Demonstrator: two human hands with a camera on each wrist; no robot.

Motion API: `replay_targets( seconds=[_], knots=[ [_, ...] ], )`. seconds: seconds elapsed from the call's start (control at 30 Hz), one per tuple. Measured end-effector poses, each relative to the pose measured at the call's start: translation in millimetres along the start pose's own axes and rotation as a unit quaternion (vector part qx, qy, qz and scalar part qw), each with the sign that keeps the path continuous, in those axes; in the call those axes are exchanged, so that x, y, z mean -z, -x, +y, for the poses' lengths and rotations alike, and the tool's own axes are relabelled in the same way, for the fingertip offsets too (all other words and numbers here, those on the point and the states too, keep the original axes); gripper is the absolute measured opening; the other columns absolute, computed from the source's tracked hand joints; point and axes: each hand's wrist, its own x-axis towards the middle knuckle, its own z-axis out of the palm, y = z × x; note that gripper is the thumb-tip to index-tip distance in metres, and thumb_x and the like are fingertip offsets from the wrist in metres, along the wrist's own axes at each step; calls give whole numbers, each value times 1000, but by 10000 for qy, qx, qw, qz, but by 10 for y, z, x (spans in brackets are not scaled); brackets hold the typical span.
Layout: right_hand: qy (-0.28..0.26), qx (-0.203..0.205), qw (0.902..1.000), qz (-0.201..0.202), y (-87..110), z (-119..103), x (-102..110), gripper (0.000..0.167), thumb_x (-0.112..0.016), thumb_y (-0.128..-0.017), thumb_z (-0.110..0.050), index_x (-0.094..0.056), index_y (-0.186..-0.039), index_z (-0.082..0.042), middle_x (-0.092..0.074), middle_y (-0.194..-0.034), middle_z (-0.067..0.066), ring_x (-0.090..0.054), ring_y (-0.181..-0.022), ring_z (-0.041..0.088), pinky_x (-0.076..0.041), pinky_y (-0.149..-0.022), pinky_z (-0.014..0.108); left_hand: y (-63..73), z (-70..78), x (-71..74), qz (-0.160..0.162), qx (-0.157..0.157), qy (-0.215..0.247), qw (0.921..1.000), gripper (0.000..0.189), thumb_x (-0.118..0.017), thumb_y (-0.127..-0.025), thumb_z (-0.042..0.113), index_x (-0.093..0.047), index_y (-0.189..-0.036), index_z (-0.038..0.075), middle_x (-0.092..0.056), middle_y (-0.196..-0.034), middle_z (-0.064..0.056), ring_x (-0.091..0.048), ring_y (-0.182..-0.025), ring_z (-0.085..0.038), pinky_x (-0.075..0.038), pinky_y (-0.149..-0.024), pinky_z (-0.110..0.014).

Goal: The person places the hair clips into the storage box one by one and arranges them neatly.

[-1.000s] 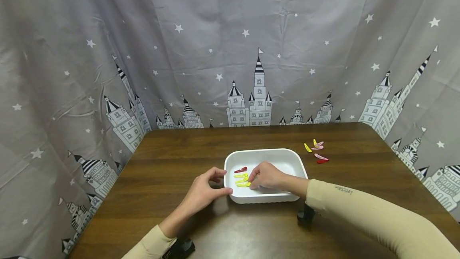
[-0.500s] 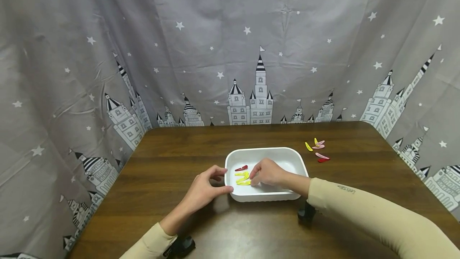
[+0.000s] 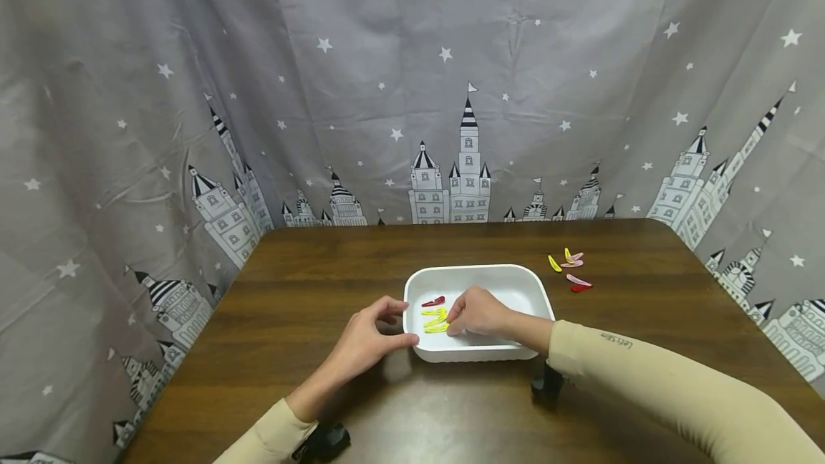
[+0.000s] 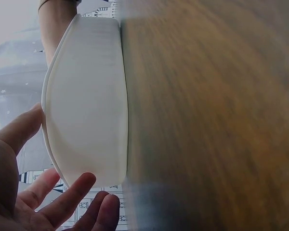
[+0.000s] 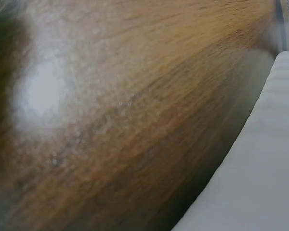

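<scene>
A white rectangular tray (image 3: 477,355) sits on the table. Inside its left part, a red snap hair clip (image 3: 433,301) lies above several yellow hair clips (image 3: 435,312) set in a close zigzag column. My right hand (image 3: 480,312) reaches into the tray, thumb and fingertips pinching the right end of the lowest yellow hair clip (image 3: 435,329). At the tray's left end my left hand (image 3: 367,339) spreads thumb and fingers along the rim. In the left wrist view, the thumb touches the rim and relaxed fingers lie beside the outer wall. The right wrist view misses the right hand.
Back right on the brown wooden table (image 3: 335,263) lie loose hair clips: yellow (image 3: 554,263), pink (image 3: 578,280) and red (image 3: 581,288). A grey curtain (image 3: 361,92) printed with castles and stars hangs behind the table. Dark wrist devices (image 3: 329,442) sit under both wrists.
The yellow hair clips have shifted slightly closer, their ends now meeting in a zigzag. My right hand has barely moved beside them; my left hand stays at the tray's rim.
</scene>
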Motion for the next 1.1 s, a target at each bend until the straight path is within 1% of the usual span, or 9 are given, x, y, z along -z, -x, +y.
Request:
replay_targets(
  seconds=[0.13, 0.33, 0.43, 0.6, 0.73, 0.87, 0.97, 1.1],
  knots=[
    [-64, 36, 10000, -26, 13, 16, -54, 10, -87, -74, -9, -78, -77, -8, -70, -71, -2, -50, -68, 13, -34, -60, 25, 46, -17, -9, 24, 48, -9, 10000, 48, -90, -73, 34, -70, -114, 18, -74, -109, 2, -68, -102, -23, -51, -90, -48],
    [-126, -35, 9999, -31, 67, 52, -110, 11, -88, -73, -11, -78, -76, -9, -69, -69, -3, -50, -66, 12, -34, -59, 25, 103, -62, -50, -54, 38, -50, 10000, 48, -90, -74, 33, -70, -115, 17, -74, -110, 0, -68, -100, -21, -52, -88, -46],
    [-199, -154, 9997, 66, 69, 64, -96, 11, -87, -74, -13, -77, -78, -10, -69, -72, -4, -49, -68, 12, -35, -60, 25, 94, -61, -55, -62, 42, -33, 10000, 49, -90, -73, 34, -70, -114, 17, -74, -110, 1, -68, -100, -22, -52, -87, -45],
    [-283, -418, 9983, 279, 40, 61, -41, 8, -81, -80, -15, -77, -82, -10, -68, -80, -2, -51, -74, 15, -37, -64, 26, 34, -28, -36, -77, -37, -81, 9999, 50, -90, -74, 34, -70, -116, 16, -73, -112, 1, -67, -100, -21, -52, -87, -44],
    [-299, -441, 9980, 352, 12, 54, -4, 9, -78, -83, -17, -78, -86, -9, -69, -86, 0, -51, -77, 16, -37, -65, 26, -1, -6, -15, -90, -20, -81, 9999, 50, -90, -74, 34, -70, -117, 17, -73, -113, 2, -67, -100, -19, -52, -88, -45],
    [-286, -438, 9978, 418, -24, 54, 14, 11, -77, -84, -19, -78, -86, -8, -68, -83, 0, -50, -74, 15, -36, -63, 26, -10, 9, -1, -90, 47, -90, 9999, 51, -90, -74, 36, -70, -117, 19, -73, -114, 4, -67, -101, -17, -51, -89, -44],
    [-245, -472, 9974, 488, -59, 47, 14, 13, -76, -85, -20, -78, -84, -8, -65, -77, 0, -48, -71, 15, -34, -61, 26, -9, 18, 5, -88, 36, -97, 9999, 52, -90, -73, 39, -70, -117, 18, -72, -114, 4, -67, -102, -19, -51, -89, -44],
    [-221, -547, 9966, 568, -111, 41, -3, 16, -75, -86, -22, -78, -83, -7, -64, -75, 1, -47, -69, 15, -32, -59, 26, -9, 19, 15, -58, -7, -108, 9999, 52, -90, -74, 38, -70, -117, 17, -73, -113, 2, -67, -102, -20, -51, -88, -45]
  ],
)
